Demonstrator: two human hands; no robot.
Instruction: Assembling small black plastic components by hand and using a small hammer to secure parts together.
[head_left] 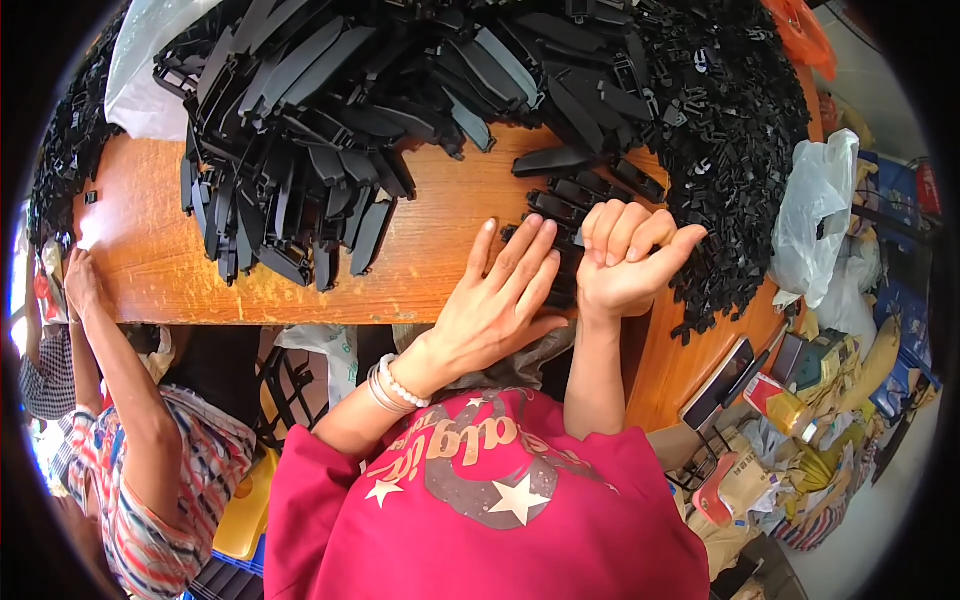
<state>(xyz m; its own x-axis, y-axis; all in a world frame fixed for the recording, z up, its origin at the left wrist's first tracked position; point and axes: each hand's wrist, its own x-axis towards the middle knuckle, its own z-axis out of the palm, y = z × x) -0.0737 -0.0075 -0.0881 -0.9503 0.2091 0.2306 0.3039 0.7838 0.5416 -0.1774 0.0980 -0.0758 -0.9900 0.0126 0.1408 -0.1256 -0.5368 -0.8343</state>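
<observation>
My left hand, with beads and bangles at the wrist, lies palm down with its fingers stretched out. Its fingertips rest at the near side of a row of black plastic parts on the wooden table. Close to its right, my right hand is curled into a fist beside the same row. Whatever its fingers may hold is hidden from view. Between and below the hands a few more dark parts show, partly covered. Beyond the fingers, a long black curved plastic piece lies on the wood.
Long black plastic pieces are heaped across the far table. Small black parts form a pile at right. A phone and a clear plastic bag sit at the right edge. Another person's hand is at far left.
</observation>
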